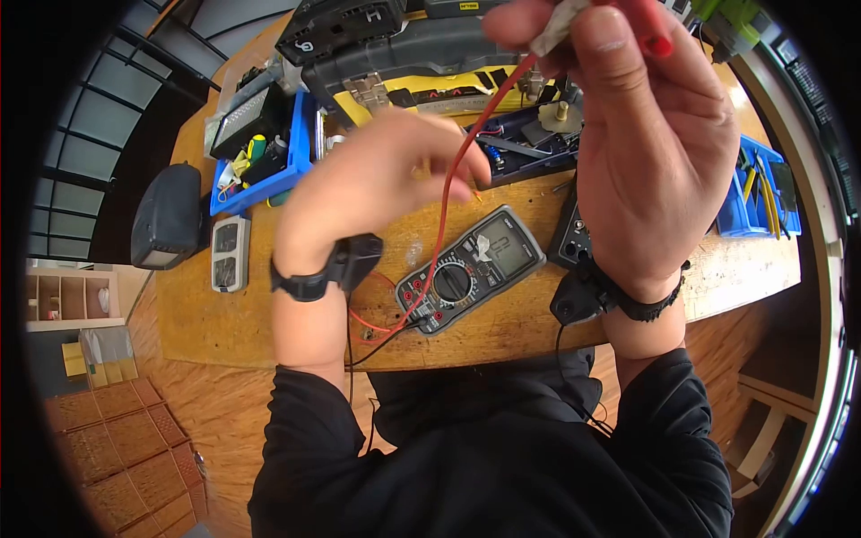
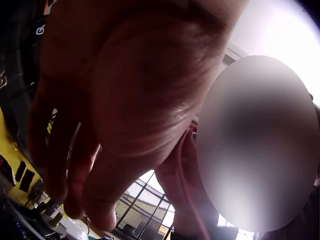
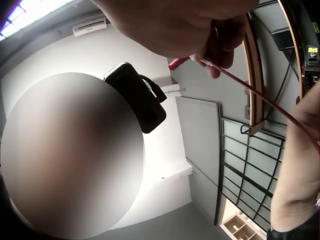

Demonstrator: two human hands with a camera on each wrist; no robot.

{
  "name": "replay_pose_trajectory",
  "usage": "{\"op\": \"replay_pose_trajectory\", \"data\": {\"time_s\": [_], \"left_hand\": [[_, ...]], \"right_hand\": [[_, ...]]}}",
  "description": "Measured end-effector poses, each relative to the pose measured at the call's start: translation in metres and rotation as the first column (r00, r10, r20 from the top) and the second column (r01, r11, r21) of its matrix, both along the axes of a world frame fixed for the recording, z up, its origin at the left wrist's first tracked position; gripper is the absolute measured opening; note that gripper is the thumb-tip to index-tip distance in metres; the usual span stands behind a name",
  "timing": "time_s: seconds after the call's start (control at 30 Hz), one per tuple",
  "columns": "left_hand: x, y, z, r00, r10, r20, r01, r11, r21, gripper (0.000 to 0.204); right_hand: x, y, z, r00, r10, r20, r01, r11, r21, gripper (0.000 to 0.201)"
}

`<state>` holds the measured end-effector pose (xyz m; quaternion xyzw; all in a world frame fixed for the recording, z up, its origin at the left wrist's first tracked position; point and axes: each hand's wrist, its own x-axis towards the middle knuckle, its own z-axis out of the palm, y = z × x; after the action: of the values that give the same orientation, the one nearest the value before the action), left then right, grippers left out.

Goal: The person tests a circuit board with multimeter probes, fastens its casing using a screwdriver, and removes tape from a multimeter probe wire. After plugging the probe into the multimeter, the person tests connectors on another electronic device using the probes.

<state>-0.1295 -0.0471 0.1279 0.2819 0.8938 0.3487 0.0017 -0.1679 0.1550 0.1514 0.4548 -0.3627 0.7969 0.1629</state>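
High at the front, my right hand (image 1: 659, 170) pinches a red test lead (image 1: 489, 112) through a crumpled white wrap (image 1: 558, 27). The lead's red probe end (image 1: 659, 45) sticks out beside the fingers, and in the right wrist view its red tip (image 3: 176, 64) shows past the hand. My left hand (image 1: 381, 179), blurred, hovers over the table with loose fingers close to the hanging lead. In the left wrist view the left hand (image 2: 130, 100) has its fingers extended downward. Below lies a digital multimeter (image 1: 471, 269), its dial and screen facing up, with red and black leads plugged in.
A blue bin (image 1: 300, 148) of tools stands at left, beside a grey-white box (image 1: 230, 254) and a dark case (image 1: 168, 215). A black-and-yellow toolbox (image 1: 395, 67) sits at the back. Another blue bin (image 1: 762, 193) stands right. A black device (image 1: 569, 238) lies beside the meter.
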Motion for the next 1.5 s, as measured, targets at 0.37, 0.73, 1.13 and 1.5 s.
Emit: {"op": "replay_pose_trajectory", "data": {"time_s": [0.37, 0.73, 1.13, 1.5], "left_hand": [[-0.006, 0.031, -0.049, 0.993, -0.068, 0.099, 0.100, 0.926, -0.363, 0.021], [-0.012, 0.021, -0.033, 0.993, -0.113, 0.035, 0.118, 0.981, -0.156, 0.013], [0.017, 0.004, 0.016, 0.924, 0.378, -0.052, -0.141, 0.467, 0.873, 0.020], [0.025, 0.013, 0.019, 0.883, 0.459, -0.098, -0.176, 0.518, 0.837, 0.022]], "right_hand": [[0.024, -0.013, 0.004, 0.953, -0.046, 0.300, 0.036, 0.999, 0.040, 0.026], [0.007, 0.004, -0.002, 0.961, 0.058, 0.269, -0.126, 0.962, 0.243, 0.026], [0.008, 0.000, -0.001, 0.897, 0.041, 0.440, -0.205, 0.921, 0.333, 0.029], [0.003, -0.007, -0.011, 0.902, 0.052, 0.429, -0.198, 0.932, 0.303, 0.019]]}}
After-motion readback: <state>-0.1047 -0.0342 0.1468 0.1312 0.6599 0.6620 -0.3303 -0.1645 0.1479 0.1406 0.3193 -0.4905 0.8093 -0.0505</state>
